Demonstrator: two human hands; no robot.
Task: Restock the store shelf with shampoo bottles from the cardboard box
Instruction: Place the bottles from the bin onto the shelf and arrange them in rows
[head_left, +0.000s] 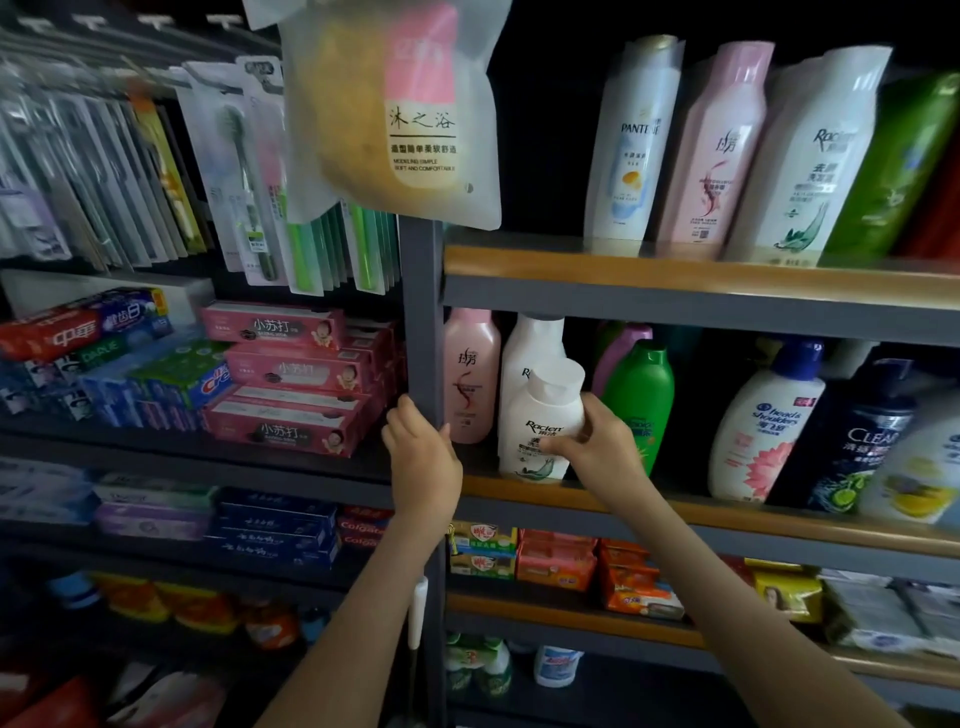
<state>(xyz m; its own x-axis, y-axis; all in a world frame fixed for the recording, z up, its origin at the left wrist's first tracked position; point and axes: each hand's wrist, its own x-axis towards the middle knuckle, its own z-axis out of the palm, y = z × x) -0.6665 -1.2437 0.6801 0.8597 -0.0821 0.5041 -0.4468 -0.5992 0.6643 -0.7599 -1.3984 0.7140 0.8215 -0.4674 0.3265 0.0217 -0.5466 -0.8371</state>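
Note:
My right hand (597, 447) grips a small white Racien shampoo bottle (543, 415), which stands on the middle shelf (675, 512) at its front edge. Behind it stands a taller white bottle (532, 343), with a pink bottle (470, 374) to its left and a green bottle (641, 400) to its right. My left hand (423, 447) holds the grey upright post (423, 312) of the shelving. No cardboard box is in view.
The upper shelf (675, 267) carries Pantene, pink, white and green bottles. Head & Shoulders (763, 421) and Clear (857, 431) bottles fill the middle shelf's right. Toothpaste boxes (291, 379) and hanging toothbrushes sit at left. A hanging sponge bag (395, 109) dangles overhead.

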